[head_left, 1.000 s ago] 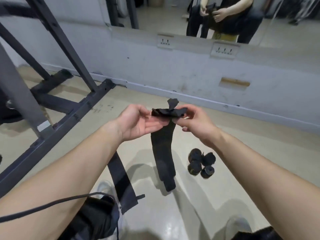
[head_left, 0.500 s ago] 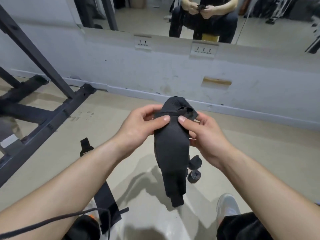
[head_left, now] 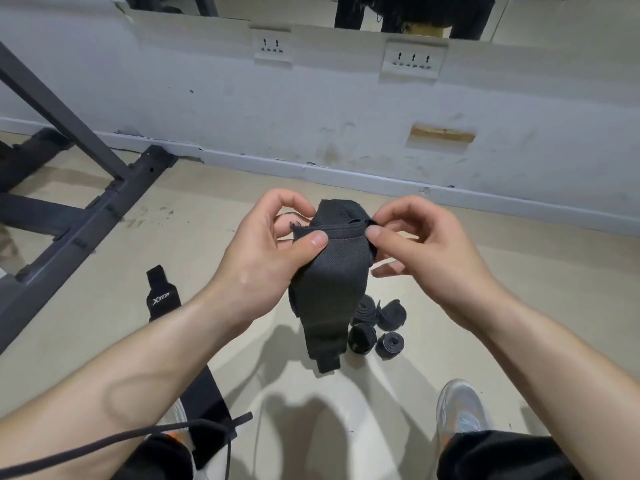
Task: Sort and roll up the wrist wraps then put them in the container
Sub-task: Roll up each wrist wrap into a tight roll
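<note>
A black wrist wrap [head_left: 330, 271] hangs in mid-air at the centre of the view, held up by its top edge above the floor [head_left: 519, 271]. Its upper end is folded over into a short hem, and the rest drops straight down to a narrow tab at the bottom. The left hand [head_left: 263, 261] pinches the left corner of the fold, thumb pressed on the near face and curled fingers behind. The right hand [head_left: 429, 247] pinches the right corner between thumb and forefinger, its other fingers loosely bent and off the cloth.

On the floor just behind and right of the hanging wrap lies a cluster of rolled wraps [head_left: 362, 336], four dark rolls touching one another. To the left, well apart from them, an unrolled wrap [head_left: 162, 296] with a white logo lies flat, partly hidden under the left forearm. A grey shoe [head_left: 460, 414] shows near right, and a dark cord [head_left: 86, 448] crosses the near left corner. A dark metal rack frame [head_left: 90, 223] stands far left, against a scuffed white wall [head_left: 311, 109] carrying two socket plates [head_left: 412, 60].
</note>
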`<state>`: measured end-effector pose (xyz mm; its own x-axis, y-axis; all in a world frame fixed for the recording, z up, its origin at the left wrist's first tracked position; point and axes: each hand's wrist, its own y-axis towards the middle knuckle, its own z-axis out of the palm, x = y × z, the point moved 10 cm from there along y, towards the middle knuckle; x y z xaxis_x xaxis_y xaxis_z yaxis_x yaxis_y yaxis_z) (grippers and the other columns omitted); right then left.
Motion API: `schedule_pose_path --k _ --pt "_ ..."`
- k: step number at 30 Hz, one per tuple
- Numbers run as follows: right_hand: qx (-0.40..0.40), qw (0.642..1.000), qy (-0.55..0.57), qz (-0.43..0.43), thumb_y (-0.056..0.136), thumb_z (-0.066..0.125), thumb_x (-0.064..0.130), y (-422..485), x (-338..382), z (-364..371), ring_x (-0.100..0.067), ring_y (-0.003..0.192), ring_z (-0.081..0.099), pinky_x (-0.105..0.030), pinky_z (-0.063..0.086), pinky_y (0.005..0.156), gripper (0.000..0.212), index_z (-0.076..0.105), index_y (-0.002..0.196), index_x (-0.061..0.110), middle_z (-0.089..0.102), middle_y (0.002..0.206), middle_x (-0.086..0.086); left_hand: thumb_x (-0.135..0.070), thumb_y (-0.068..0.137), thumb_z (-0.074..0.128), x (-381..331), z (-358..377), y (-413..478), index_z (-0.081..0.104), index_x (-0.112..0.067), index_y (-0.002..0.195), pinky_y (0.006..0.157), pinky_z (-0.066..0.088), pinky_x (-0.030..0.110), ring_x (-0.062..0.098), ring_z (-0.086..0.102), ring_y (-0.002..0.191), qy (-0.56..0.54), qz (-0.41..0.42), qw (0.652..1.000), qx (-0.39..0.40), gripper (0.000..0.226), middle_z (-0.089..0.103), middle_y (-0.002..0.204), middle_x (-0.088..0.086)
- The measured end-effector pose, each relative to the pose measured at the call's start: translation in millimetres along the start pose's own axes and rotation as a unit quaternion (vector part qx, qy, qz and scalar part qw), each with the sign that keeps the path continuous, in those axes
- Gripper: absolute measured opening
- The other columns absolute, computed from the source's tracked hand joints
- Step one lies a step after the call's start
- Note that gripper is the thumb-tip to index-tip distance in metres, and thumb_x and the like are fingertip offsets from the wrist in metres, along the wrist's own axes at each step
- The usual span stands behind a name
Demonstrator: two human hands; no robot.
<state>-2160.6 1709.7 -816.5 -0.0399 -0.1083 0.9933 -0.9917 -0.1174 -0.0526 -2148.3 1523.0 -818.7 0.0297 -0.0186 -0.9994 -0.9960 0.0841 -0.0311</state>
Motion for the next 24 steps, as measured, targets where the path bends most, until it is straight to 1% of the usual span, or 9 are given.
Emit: schedule_pose_path --k 3,7,11,13,16,18,21,22,24 --pt "0.028 0.999 -0.001 0.032 0.094 0.069 0.004 5.7 -6.6 5.7 -0.019 0.068 0.068 -0.037 0.062 0.069 0.012 0.067 0.084 0.01 0.066 0.079 -0.01 0.002 0.096 0.064 -5.3 0.2 -2.3 0.059 -0.031 0.103 0.061 0.045 0.021 0.012 0.057 0.062 0.05 0.035 0.998 0.016 0.034 0.06 0.077 -0.008" --pt "0.06 0.997 -0.027 0.048 0.097 0.061 0.0 6.4 -8.9 12.1 -0.019 0.076 0.071 -0.039 0.064 0.075 0.019 0.063 0.081 0.01 0.068 0.085 -0.015 -0.008 0.096 0.067 -14.7 -1.3 -7.5 0.062 -0.043 0.114 0.067 0.043 0.023 0.016 0.054 0.067 0.222 0.106 0.969 0.014 0.039 0.06 0.083 -0.018" --pt "0.074 0.993 -0.079 0.043 0.091 0.061 0.0 4.0 -7.5 15.7 -0.023 0.09 0.076 -0.041 0.064 0.079 0.018 0.063 0.077 0.011 0.077 0.101 -0.011 -0.011 0.094 0.069 -17.0 -6.0 -11.5 0.073 -0.038 0.099 0.071 0.037 0.006 -0.008 0.059 0.079 0.298 0.127 0.946 -0.013 0.028 0.068 0.088 -0.026" --pt "0.056 0.988 -0.139 0.021 0.08 0.063 0.008 5.4 -5.0 11.3 -0.027 0.088 0.076 -0.052 0.062 0.082 0.012 0.066 0.073 0.017 0.079 0.093 -0.001 -0.013 0.093 0.071 -11.3 -12.1 -10.6 0.074 -0.037 0.094 0.069 0.036 0.006 -0.009 0.058 0.075 0.3 0.101 0.948 -0.033 0.024 0.068 0.084 -0.025" --pt "0.003 0.98 -0.195 -0.033 0.077 0.052 -0.005 7.1 4.1 2.5 -0.024 0.068 0.073 -0.053 0.061 0.072 0.031 0.064 0.066 0.021 0.074 0.07 0.001 -0.015 0.092 0.072 -9.3 -17.5 -12.9 0.073 -0.038 0.092 0.073 0.041 0.015 -0.003 0.061 0.079 0.302 0.092 0.948 -0.047 0.023 0.071 0.087 -0.022" --pt "0.003 0.991 -0.129 -0.026 0.08 0.053 -0.01 8.4 3.9 0.7 -0.019 0.064 0.067 -0.045 0.057 0.064 0.031 0.062 0.075 0.019 0.067 0.068 -0.002 -0.015 0.092 0.071 -7.9 -21.4 -13.4 0.073 -0.037 0.091 0.076 0.045 0.023 0.005 0.064 0.082 0.287 0.082 0.953 -0.047 0.022 0.073 0.09 -0.018" --pt "0.12 0.99 -0.05 0.054 0.073 0.059 0.007 2.3 -10.9 22.8 -0.011 0.079 0.065 -0.041 0.061 0.072 0.026 0.067 0.095 0.019 0.068 0.091 -0.001 -0.014 0.093 0.07 -6.2 -25.7 -13.4 0.073 -0.036 0.093 0.077 0.05 0.032 0.018 0.066 0.084 0.271 0.072 0.959 -0.041 0.022 0.073 0.089 -0.015" --pt "0.144 0.986 -0.06 0.064 0.074 0.064 0.011 -0.7 -15.4 28.8 -0.011 0.082 0.064 -0.04 0.061 0.075 0.027 0.067 0.099 0.021 0.067 0.096 0.0 -0.014 0.094 0.07 -6.0 -25.5 -13.2 0.073 -0.036 0.093 0.076 0.051 0.032 0.018 0.066 0.083 0.267 0.071 0.96 -0.035 0.023 0.073 0.088 -0.016" --pt "0.119 0.988 -0.079 0.057 0.082 0.081 0.014 -0.1 -19.8 30.6 -0.012 0.079 0.062 -0.04 0.061 0.075 0.03 0.062 0.104 0.021 0.065 0.094 0.003 -0.011 0.094 0.069 -6.4 -21.8 -14.0 0.073 -0.035 0.091 0.071 0.046 0.023 0.01 0.064 0.077 0.259 0.073 0.963 -0.019 0.024 0.071 0.081 -0.021"
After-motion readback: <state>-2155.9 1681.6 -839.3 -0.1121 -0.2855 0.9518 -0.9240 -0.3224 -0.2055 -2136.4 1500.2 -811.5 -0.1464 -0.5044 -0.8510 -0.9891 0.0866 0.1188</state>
